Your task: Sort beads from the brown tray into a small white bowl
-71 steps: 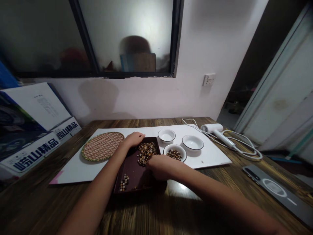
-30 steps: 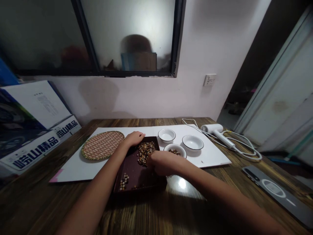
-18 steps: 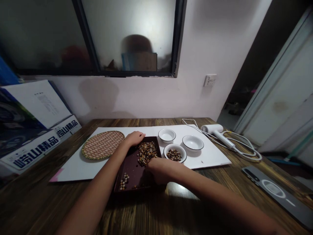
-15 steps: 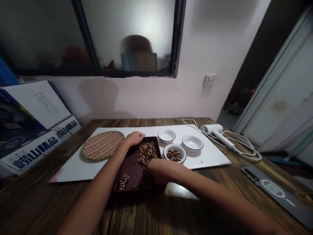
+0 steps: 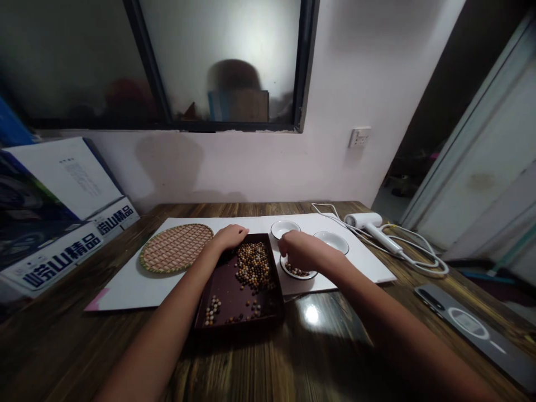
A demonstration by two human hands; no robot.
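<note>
A dark red tray (image 5: 226,285) holds many small round beads (image 5: 253,265) in brown, yellow and white, heaped toward its far right, with a small group at the near left. My left hand (image 5: 231,237) rests at the tray's far left edge, its fingers closed near the rim; what they grip is hard to make out. Over the nearest white bowl (image 5: 299,277), which has beads inside, my right hand (image 5: 295,249) hangs with fingers pressed together and pointing down. Its fingertips are hidden, so anything in them cannot be seen.
Two more white bowls, one at the back (image 5: 285,228) and one at the right (image 5: 335,241), stand on a white board (image 5: 125,285). A woven mat (image 5: 178,248) lies left. Rightward are a white hair dryer (image 5: 374,229) with its cord and a grey phone-like device (image 5: 473,329).
My right hand has moved from inside the tray, up and to the right, to the bowl with beads. Beads at the tray's near right now show. My left hand has stayed in place.
</note>
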